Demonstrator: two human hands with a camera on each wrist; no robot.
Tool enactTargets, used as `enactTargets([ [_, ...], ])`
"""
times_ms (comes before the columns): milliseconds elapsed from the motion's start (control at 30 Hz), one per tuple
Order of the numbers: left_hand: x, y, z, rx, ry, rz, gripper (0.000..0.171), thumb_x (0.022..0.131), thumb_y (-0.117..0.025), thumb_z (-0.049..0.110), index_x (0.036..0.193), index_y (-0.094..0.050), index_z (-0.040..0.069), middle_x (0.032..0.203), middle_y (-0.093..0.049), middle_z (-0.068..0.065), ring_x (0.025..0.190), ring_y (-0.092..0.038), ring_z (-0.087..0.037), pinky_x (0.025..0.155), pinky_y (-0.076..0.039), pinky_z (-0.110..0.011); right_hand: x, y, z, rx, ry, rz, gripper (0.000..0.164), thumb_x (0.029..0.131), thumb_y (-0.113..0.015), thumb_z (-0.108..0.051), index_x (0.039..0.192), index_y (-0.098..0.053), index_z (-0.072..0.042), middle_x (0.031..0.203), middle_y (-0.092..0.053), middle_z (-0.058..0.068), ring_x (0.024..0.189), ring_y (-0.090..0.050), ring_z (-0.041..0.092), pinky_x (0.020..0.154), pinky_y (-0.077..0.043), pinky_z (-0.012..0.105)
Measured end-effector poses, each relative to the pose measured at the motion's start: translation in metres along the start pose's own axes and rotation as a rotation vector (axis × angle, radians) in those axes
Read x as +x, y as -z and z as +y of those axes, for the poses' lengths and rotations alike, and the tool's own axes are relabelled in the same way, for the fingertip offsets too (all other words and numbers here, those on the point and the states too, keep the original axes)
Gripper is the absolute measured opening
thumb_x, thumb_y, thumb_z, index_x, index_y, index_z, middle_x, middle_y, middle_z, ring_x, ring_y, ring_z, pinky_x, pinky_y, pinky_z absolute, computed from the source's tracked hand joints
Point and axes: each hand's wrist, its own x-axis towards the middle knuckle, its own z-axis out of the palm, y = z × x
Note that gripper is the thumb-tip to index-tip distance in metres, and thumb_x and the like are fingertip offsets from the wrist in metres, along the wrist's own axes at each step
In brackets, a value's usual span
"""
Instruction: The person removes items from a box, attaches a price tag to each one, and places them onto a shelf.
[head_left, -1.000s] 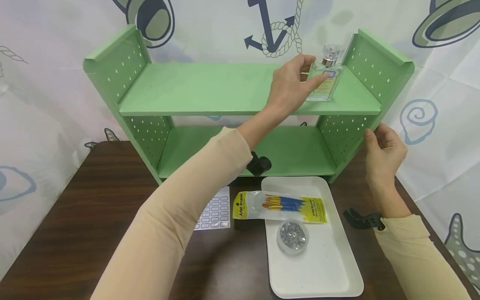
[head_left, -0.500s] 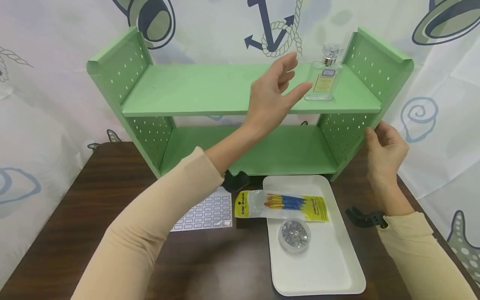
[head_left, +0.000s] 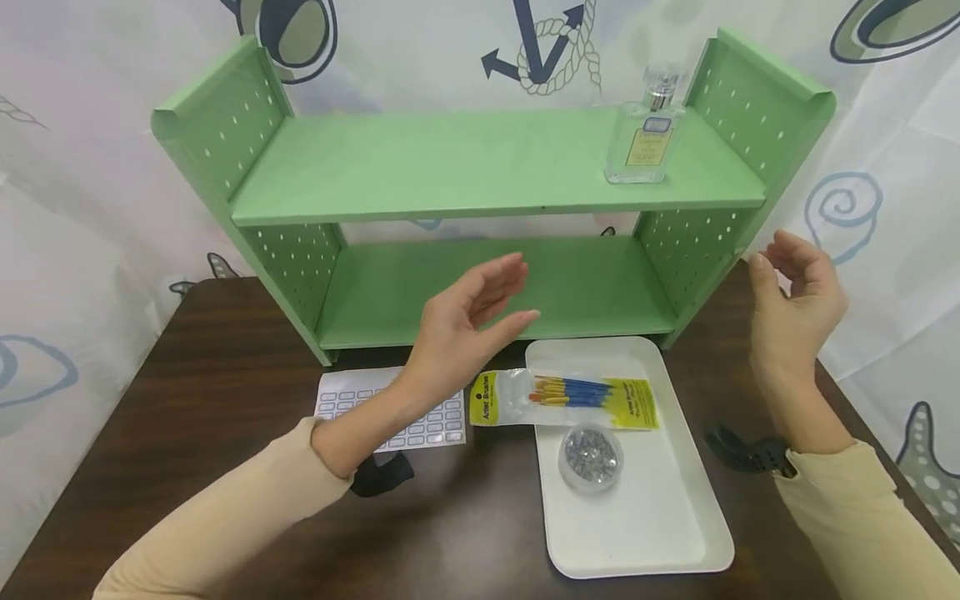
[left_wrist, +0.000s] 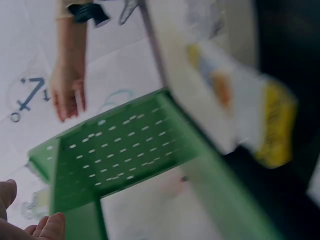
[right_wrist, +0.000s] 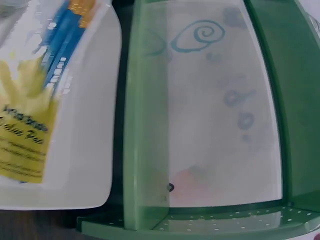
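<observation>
A clear glass perfume bottle (head_left: 637,154) stands upright near the right end of the top board of a green two-tier shelf (head_left: 450,171). It carries a yellow label and a small blue-bordered sticker. My left hand (head_left: 468,321) hangs in front of the lower board, fingers loosely extended and holding nothing. Beside the shelf's right side panel is my right hand (head_left: 798,312), its fingers loosely bent and nothing in them. Partly behind my left forearm lies a white sheet of blue-bordered stickers (head_left: 442,421).
A white tray (head_left: 660,521) sits on the dark wood table (head_left: 195,400) before the shelf. It bears a round tub of silvery bits (head_left: 591,457) and a pack of artist brushes (head_left: 566,398) overhanging its left rim. A patterned cloth hangs behind.
My left hand has left the perfume bottle and come down and left, past the top board. My right hand has moved off the shelf's side edge, slightly rightward. The bottle stays put.
</observation>
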Motion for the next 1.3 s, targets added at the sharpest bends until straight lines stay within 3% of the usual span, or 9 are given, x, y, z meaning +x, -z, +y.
enactTargets([
  [267, -0.039, -0.007, -0.041, -0.025, 0.173, -0.082, 0.054, 0.084, -0.07, 0.006, 0.133, -0.048, 0.001, 0.132, -0.055, -0.012, 0.121, -0.054, -0.022, 0.096, -0.044, -0.021, -0.023, 0.021, 0.006, -0.365, -0.013, -0.215, 0.02, 0.085, -0.065, 0.001, 0.105, -0.066, 0.002, 0.086, -0.063, -0.016, 0.08, -0.058, 0.001, 0.071, -0.045, 0.011],
  [533, -0.06, -0.031, -0.066, 0.003, 0.254, -0.217, 0.06, 0.08, -0.074, 0.01, 0.132, -0.047, -0.002, 0.13, -0.056, -0.018, 0.116, -0.057, -0.028, 0.094, -0.047, -0.029, -0.044, 0.038, 0.03, -0.52, -0.125, -0.445, 0.026, 0.086, -0.067, -0.005, 0.111, -0.062, 0.004, 0.091, -0.061, -0.021, 0.084, -0.058, -0.005, 0.066, -0.045, 0.006],
  [667, -0.063, -0.041, -0.072, -0.009, 0.274, -0.275, 0.064, 0.079, -0.075, 0.012, 0.134, -0.045, -0.004, 0.132, -0.053, -0.02, 0.117, -0.056, -0.032, 0.096, -0.047, -0.033, -0.054, 0.044, 0.039, -0.562, -0.145, -0.576, 0.031, 0.089, -0.064, -0.008, 0.116, -0.059, 0.007, 0.098, -0.062, -0.012, 0.085, -0.055, -0.009, 0.069, -0.045, 0.004],
  [867, -0.066, -0.054, -0.08, -0.019, 0.3, -0.342, 0.068, 0.078, -0.077, 0.014, 0.135, -0.043, -0.003, 0.135, -0.051, -0.018, 0.122, -0.052, -0.031, 0.101, -0.042, -0.035, -0.061, 0.05, 0.047, -0.604, -0.229, -0.718, 0.038, 0.091, -0.06, -0.006, 0.125, -0.051, 0.01, 0.116, -0.059, 0.026, 0.086, -0.05, -0.016, 0.072, -0.044, 0.003],
  [933, -0.066, -0.057, -0.081, -0.008, 0.31, -0.365, 0.069, 0.078, -0.077, 0.014, 0.135, -0.043, -0.002, 0.137, -0.05, -0.016, 0.124, -0.05, -0.029, 0.102, -0.041, -0.035, -0.062, 0.051, 0.047, -0.619, -0.258, -0.757, 0.041, 0.091, -0.06, -0.006, 0.127, -0.049, 0.01, 0.119, -0.057, 0.029, 0.091, -0.054, -0.009, 0.073, -0.044, 0.003],
  [1033, -0.067, -0.062, -0.084, 0.011, 0.31, -0.396, 0.072, 0.077, -0.078, 0.015, 0.137, -0.041, -0.002, 0.138, -0.048, -0.016, 0.126, -0.048, -0.029, 0.103, -0.04, -0.034, -0.062, 0.051, 0.047, -0.637, -0.301, -0.812, 0.045, 0.091, -0.059, -0.005, 0.13, -0.045, 0.011, 0.122, -0.055, 0.031, 0.102, -0.06, 0.016, 0.074, -0.044, 0.004],
  [1133, -0.066, -0.066, -0.084, 0.052, 0.304, -0.422, 0.076, 0.076, -0.079, 0.016, 0.138, -0.04, -0.002, 0.14, -0.046, -0.015, 0.127, -0.047, -0.028, 0.103, -0.04, -0.033, -0.063, 0.05, 0.047, -0.654, -0.349, -0.865, 0.048, 0.091, -0.059, -0.005, 0.133, -0.042, 0.011, 0.125, -0.052, 0.031, 0.112, -0.054, 0.039, 0.077, -0.048, 0.01],
  [1300, -0.062, -0.072, -0.084, 0.152, 0.278, -0.461, 0.078, 0.074, -0.08, 0.019, 0.138, -0.04, -0.001, 0.141, -0.046, -0.013, 0.125, -0.049, -0.026, 0.102, -0.041, -0.032, -0.062, 0.047, 0.046, -0.699, -0.396, -0.928, 0.051, 0.091, -0.058, -0.004, 0.136, -0.038, 0.01, 0.128, -0.05, 0.031, 0.115, -0.053, 0.042, 0.087, -0.052, 0.034],
])
